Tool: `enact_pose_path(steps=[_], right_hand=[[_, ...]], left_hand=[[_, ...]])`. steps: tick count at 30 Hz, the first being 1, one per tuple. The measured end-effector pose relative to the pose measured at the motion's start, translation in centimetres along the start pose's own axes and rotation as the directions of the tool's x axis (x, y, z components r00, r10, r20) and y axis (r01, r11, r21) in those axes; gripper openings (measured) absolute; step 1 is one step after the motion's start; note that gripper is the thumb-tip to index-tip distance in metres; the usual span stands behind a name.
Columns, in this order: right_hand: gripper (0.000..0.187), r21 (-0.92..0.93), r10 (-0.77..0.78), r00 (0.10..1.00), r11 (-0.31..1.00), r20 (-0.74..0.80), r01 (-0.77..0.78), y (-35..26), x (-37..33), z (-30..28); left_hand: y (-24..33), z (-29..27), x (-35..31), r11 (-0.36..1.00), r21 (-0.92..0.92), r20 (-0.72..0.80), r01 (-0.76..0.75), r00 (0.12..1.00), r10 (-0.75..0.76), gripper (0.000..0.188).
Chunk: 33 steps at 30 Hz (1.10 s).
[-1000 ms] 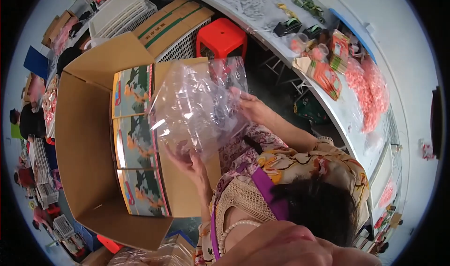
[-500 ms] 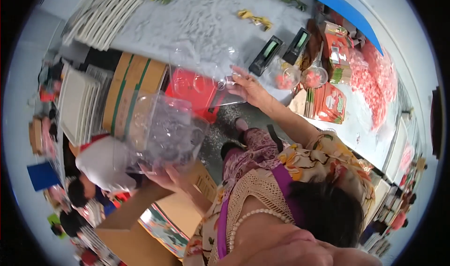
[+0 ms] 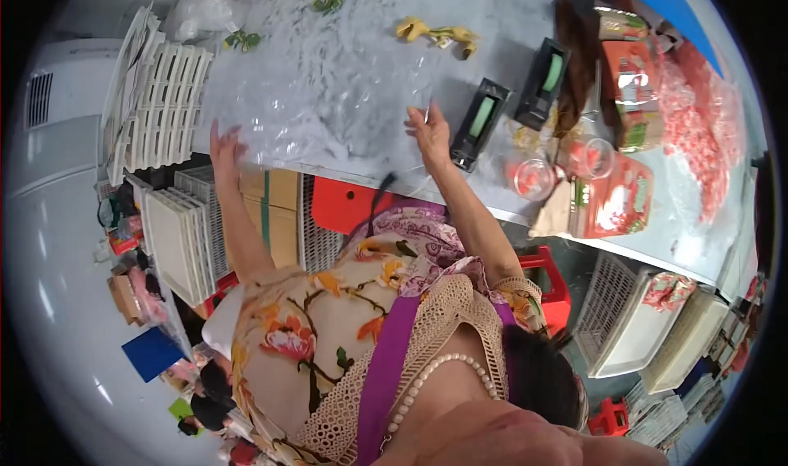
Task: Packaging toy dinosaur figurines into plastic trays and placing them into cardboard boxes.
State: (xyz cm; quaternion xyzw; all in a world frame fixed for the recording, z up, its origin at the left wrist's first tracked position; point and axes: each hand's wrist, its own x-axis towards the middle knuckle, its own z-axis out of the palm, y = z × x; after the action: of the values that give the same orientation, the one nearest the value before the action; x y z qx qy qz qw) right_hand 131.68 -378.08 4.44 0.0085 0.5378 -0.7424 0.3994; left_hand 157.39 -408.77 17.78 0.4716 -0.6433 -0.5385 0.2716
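Several clear plastic trays lie on the grey worktable, their outlines hard to make out against it. At their left side my left hand has its fingers stretched and apart. My right hand is bent over the table farther right, its fingers on the edge of a clear plastic tray. Close beside that hand stands a black tape dispenser with a pale green roll, and a second tape dispenser is behind it to the right.
Clear tubs with red pieces stand at the right, near red printed packages and a bag of pink-red pieces. A twisted yellow strip lies farther back. White slatted racks lean at the left; a red stool is below the table.
I have turned from the floor boxes to the table. Both hands have moved over the tabletop with the clear trays. My left hand no longer grips the stack from below.
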Motion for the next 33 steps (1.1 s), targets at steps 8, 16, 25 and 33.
enact_pose_path(steps=[8, 16, 25, 33], right_hand=[[0.063, -0.881, -0.654, 0.753, 0.396, -0.073, 0.259, 4.6, 4.4, -0.8], [0.055, -0.896, -0.849, 0.527, 0.207, 0.035, 0.393, 0.4, 8.1, 2.5], [0.045, -1.000, -0.812, 0.583, 0.002, 0.016, 0.031, 6.8, 13.0, 3.7], [0.044, -0.988, -0.818, 0.575, 0.115, -0.033, 0.107, 3.1, 12.0, 4.9]], left_hand=[[-4.1, -0.3, 15.9, 0.984, 0.072, 0.327, 0.165, 0.928, -0.179, 0.070], [-11.5, -4.8, 24.9, 0.862, 0.341, 0.413, 0.374, 0.764, -0.495, 0.067], [-5.0, 23.7, 36.1, 0.262, 0.533, 0.644, -0.805, 0.586, 0.491, 0.070], [-6.8, 31.9, 40.0, 0.450, 0.469, 0.562, -0.760, 0.650, 0.512, 0.058]])
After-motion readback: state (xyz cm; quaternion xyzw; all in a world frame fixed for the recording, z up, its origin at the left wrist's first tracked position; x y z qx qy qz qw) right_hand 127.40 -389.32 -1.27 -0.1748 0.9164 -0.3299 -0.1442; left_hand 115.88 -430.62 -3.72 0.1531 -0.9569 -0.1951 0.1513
